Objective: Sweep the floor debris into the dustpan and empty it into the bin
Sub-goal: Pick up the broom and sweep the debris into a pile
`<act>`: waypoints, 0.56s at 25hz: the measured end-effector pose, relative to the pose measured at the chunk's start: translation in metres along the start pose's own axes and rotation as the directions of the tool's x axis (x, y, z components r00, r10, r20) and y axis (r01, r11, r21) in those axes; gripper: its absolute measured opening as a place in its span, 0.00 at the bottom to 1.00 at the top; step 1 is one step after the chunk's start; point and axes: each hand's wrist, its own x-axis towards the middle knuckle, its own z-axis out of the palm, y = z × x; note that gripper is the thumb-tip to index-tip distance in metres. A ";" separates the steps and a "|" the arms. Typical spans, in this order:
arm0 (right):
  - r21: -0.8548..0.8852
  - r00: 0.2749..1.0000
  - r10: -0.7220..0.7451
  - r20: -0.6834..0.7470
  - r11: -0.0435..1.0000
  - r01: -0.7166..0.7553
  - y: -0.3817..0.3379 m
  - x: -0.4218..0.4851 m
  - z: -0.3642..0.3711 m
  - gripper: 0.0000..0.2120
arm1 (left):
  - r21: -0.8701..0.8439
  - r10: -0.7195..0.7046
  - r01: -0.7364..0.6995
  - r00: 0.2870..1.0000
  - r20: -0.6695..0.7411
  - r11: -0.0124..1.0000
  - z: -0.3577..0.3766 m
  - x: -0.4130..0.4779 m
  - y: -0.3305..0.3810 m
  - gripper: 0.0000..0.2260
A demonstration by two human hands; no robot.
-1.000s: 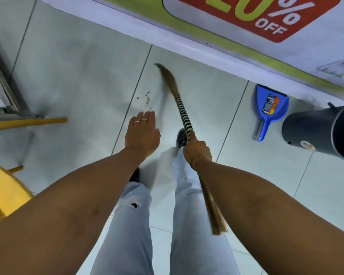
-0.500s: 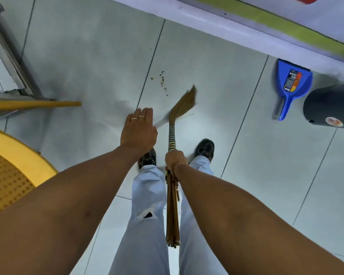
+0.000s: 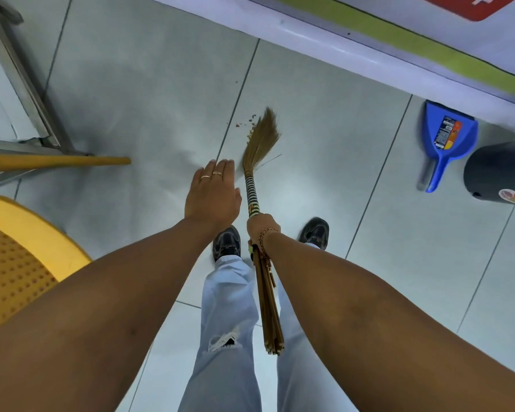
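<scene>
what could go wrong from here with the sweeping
The crumbs lie loose on the tile by the broom tip, so a hard flick from the right hand could scatter them. The dustpan sits far off beside the bin, so crumbs may be left behind along the way.

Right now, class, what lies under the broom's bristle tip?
Under the broom bristles sits grey floor tile, with crumb debris showing at their left edge. Any crumbs directly beneath the bristles are covered.
</scene>
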 end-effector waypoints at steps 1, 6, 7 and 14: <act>-0.015 1.000 -0.007 -0.003 1.000 0.007 -0.001 0.003 0.000 0.16 | -0.003 -0.002 0.002 1.000 -0.002 1.000 0.000 0.001 0.000 0.25; -0.049 0.998 -0.058 -0.026 0.997 0.057 -0.003 0.009 0.006 0.10 | -0.029 -0.019 0.019 1.000 -0.002 0.999 0.006 -0.005 0.001 0.25; -0.032 0.997 -0.065 -0.037 0.997 0.064 -0.003 0.010 0.006 0.12 | -0.028 -0.022 0.022 1.000 0.004 0.999 0.009 -0.008 0.002 0.25; -0.018 0.975 -0.184 -0.121 0.983 0.183 0.037 -0.022 0.005 0.19 | -0.028 -0.031 0.032 0.999 0.031 0.999 0.026 -0.029 0.010 0.24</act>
